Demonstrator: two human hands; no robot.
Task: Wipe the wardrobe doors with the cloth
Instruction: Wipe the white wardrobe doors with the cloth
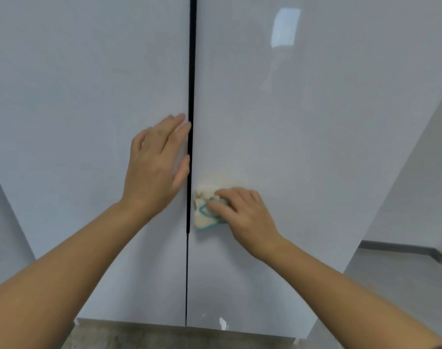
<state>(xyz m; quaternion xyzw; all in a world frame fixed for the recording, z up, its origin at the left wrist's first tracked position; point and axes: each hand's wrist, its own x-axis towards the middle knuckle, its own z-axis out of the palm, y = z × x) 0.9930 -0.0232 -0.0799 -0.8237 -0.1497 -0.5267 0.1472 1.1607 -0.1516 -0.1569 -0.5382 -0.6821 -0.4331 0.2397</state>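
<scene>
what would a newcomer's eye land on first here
The two hands at mid-frame: the left hand lies flat on the left door beside the dark gap, while the right hand holds a bunched cream and teal cloth against the right door, just across that gap. A bright window-like reflection glints high on the right door.

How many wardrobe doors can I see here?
2. The left door, under the flat left hand, and the right door, where the right hand holds the cloth. Others may lie outside the view.
</scene>
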